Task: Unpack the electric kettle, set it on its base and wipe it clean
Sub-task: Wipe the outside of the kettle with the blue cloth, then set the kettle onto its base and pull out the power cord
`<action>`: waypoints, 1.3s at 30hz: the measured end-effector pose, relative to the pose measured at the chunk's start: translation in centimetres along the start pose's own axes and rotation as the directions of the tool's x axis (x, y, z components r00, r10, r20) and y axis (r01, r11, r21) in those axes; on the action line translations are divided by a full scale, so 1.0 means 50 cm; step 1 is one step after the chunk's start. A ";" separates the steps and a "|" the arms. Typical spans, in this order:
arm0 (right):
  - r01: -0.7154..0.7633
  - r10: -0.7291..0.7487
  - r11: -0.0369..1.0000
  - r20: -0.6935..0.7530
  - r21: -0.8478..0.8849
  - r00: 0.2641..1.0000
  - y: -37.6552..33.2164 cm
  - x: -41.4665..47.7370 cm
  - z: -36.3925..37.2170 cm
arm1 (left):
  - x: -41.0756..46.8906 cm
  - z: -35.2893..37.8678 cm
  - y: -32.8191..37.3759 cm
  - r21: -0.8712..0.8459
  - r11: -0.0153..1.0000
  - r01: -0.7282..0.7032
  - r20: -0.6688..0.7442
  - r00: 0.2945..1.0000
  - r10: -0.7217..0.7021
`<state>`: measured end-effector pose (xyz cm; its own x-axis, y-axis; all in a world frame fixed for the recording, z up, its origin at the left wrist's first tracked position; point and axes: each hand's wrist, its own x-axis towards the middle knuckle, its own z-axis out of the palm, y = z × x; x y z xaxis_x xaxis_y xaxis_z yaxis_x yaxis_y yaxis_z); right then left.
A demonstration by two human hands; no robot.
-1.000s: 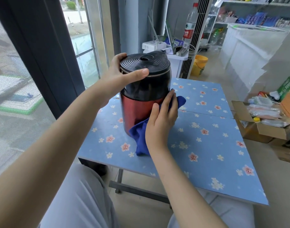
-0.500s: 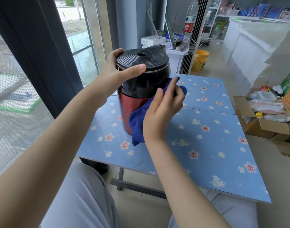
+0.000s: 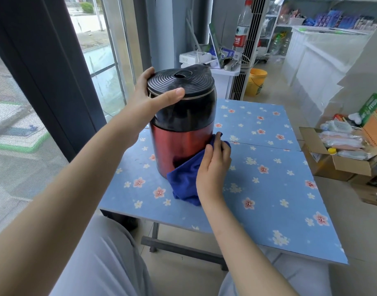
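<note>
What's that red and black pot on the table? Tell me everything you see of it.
It is an electric kettle, standing upright on the blue table. Its lower body is glossy red metal, the upper band shiny black, topped by a ridged black lid. The left hand grips the lid's rim; the right hand holds a blue cloth against its lower side.
</note>
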<state>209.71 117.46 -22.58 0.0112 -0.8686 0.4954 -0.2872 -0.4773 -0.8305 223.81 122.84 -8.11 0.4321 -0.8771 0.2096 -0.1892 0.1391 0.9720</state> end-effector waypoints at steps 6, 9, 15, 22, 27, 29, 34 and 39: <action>0.021 -0.030 0.987 0.054 0.159 0.998 -0.015 0.079 -0.022 | 0.003 0.002 0.000 -0.030 0.999 0.015 -0.006 1.000 -0.016; 0.093 -0.092 0.972 -0.015 0.216 0.996 -0.044 0.108 -0.026 | 0.008 0.005 0.002 -0.031 0.999 0.014 0.007 1.000 -0.014; 0.243 -0.224 0.956 -0.129 0.164 0.966 -0.043 0.110 -0.024 | 0.031 0.015 0.004 -0.030 0.999 0.016 0.056 0.998 -0.015; -0.212 0.200 0.955 0.075 0.207 0.977 0.056 0.098 -0.025 | 0.078 0.014 -0.001 -0.016 1.000 0.007 0.179 0.984 -0.004; 0.006 -0.010 0.973 0.018 0.230 1.000 0.000 0.195 -0.050 | 0.114 0.013 -0.003 -0.030 0.999 0.028 0.255 0.967 -0.020; 0.085 -0.097 0.978 0.055 0.188 0.994 0.007 0.232 -0.059 | 0.130 0.012 -0.004 -0.039 0.999 0.038 0.277 0.961 -0.025; 0.060 -0.060 0.998 0.108 -0.005 0.992 0.101 0.322 -0.107 | 0.174 -0.005 -0.005 0.085 0.996 0.027 0.339 0.939 -0.054; -0.094 0.098 0.995 0.290 -0.027 0.952 0.073 0.396 -0.134 | 0.202 -0.017 -0.018 0.062 0.998 0.015 0.315 0.948 -0.034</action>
<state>202.45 99.39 -14.09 0.2608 -0.9121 0.3164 -0.3122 -0.3898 -0.8663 229.12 114.25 -6.79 0.1384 -0.9815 0.1323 -0.2368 0.0969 0.9667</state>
